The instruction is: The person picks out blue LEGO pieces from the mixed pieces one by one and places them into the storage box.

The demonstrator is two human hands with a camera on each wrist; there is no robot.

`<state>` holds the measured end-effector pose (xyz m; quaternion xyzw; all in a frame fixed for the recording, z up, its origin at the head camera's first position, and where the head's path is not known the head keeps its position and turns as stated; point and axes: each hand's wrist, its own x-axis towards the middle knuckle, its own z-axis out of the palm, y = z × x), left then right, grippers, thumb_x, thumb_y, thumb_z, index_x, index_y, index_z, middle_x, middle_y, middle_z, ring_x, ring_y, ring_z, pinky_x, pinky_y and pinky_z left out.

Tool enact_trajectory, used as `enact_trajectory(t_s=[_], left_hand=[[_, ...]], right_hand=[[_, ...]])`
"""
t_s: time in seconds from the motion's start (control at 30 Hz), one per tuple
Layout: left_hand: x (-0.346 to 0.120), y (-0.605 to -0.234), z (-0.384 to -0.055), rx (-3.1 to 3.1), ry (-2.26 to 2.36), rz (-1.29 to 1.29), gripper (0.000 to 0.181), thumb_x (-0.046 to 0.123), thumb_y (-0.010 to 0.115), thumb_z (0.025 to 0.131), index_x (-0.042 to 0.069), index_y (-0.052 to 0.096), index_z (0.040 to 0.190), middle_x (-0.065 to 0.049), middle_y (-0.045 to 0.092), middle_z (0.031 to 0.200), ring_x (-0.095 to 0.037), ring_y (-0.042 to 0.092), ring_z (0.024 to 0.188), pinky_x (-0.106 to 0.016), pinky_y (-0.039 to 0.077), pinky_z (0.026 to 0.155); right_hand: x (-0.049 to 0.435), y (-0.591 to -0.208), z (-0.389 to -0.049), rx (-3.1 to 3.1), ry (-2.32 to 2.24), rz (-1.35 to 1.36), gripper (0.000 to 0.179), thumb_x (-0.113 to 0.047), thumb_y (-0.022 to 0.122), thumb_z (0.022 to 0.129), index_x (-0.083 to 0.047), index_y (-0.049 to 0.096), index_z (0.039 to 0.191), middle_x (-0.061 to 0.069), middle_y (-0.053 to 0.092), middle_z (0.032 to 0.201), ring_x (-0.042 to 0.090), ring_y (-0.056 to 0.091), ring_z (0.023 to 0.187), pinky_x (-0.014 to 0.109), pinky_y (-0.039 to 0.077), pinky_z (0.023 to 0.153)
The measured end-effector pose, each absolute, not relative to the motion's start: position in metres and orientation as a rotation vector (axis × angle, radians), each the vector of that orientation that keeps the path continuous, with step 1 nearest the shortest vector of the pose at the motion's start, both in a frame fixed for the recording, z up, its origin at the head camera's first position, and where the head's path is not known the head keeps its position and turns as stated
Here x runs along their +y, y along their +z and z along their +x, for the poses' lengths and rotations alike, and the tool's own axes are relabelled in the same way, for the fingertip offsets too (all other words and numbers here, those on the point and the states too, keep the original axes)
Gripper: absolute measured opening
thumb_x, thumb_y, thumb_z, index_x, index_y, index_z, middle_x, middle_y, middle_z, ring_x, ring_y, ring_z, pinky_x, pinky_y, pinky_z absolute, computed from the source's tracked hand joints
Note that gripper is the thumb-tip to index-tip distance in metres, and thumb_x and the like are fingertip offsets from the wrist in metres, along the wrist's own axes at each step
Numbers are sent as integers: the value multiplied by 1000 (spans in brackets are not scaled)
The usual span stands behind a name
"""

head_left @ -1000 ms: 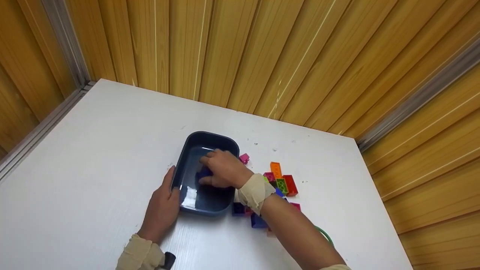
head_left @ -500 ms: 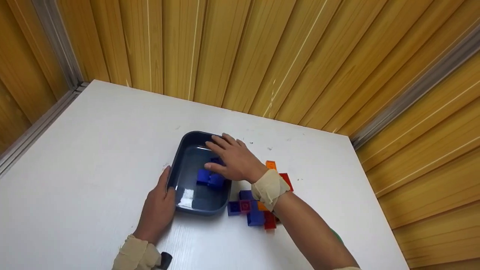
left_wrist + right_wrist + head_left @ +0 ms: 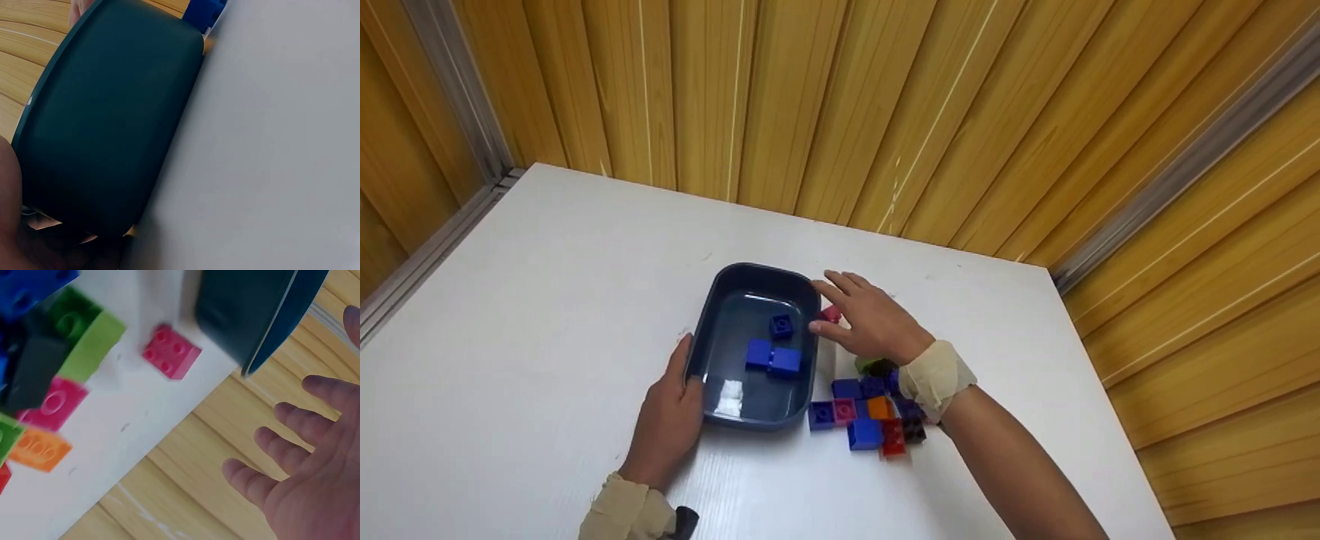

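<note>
right hand point(image 3: 877, 319) empty, fingers loosely spread, beside the tray's right rim; left hand point(image 3: 667, 416) against the tray's left side, can't tell if gripping. vs half a second ago: right hand moved right, off the tray. dark blue tray point(image 3: 731, 315) holds three blue blocks point(image 3: 785, 362), two side by side, one apart.

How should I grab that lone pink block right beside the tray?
Probably pinch the pink block by opposite smooth sides, not its studs, coming from above with the right hand. The tray has its wall crowding one side; the other blocks lie apart.
</note>
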<state>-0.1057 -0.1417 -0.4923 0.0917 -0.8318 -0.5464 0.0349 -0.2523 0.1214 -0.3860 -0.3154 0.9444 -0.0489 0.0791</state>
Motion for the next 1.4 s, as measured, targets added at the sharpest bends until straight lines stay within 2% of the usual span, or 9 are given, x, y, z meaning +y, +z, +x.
enact_trajectory(t_s=[0.33,0.57,0.7,0.8,0.97,1.27,1.4], left_hand=[[-143,-493,-105,-2557,-1686,310,63,18,34,108,14,17,168,-15,27,172,-34,28,158,-56,27,127],[-141,-493,-104,-2546,-1684,307,63,17,35,108,13,18,168,-17,29,171,-34,31,157,-57,29,126],[-140,-492,-104,-2543,-1688,306,63,18,35,108,12,19,168,-16,28,171,-34,30,158,-56,27,127],[-140,-492,-105,-2538,-1693,305,63,17,35,108,12,18,168,-15,27,172,-34,28,158,-55,26,127],[-140,-494,-105,-2527,-1696,298,62,17,35,108,12,18,168,-15,27,172,-33,27,159,-55,25,128],[-139,-496,-106,-2504,-1689,282,61,16,36,108,11,21,167,-16,29,171,-33,30,157,-56,29,126],[-139,-495,-106,-2500,-1699,285,62,16,36,108,11,21,167,-15,29,171,-32,29,158,-55,27,127]], right_hand=[[168,-389,-251,2828,-182,-792,75,-61,54,101,-27,33,165,3,32,172,30,33,158,54,31,126],[208,-399,-239,2852,-199,-672,70,-51,64,100,-17,46,158,11,47,162,36,46,148,58,40,120],[222,-409,-228,2878,-215,-615,63,-42,72,97,-14,55,151,11,58,149,33,57,135,56,46,115],[226,-418,-218,2902,-231,-610,53,-34,76,95,-11,63,141,9,67,132,28,64,117,53,52,109],[227,-432,-207,2914,-260,-582,39,-25,78,94,-11,70,130,4,71,118,21,65,103,49,56,103],[221,-443,-202,2946,-307,-486,42,-21,77,94,-7,69,134,9,72,131,27,67,118,52,52,109],[216,-444,-202,2944,-304,-466,43,-16,78,93,-6,69,133,10,72,129,27,67,115,52,53,107]])
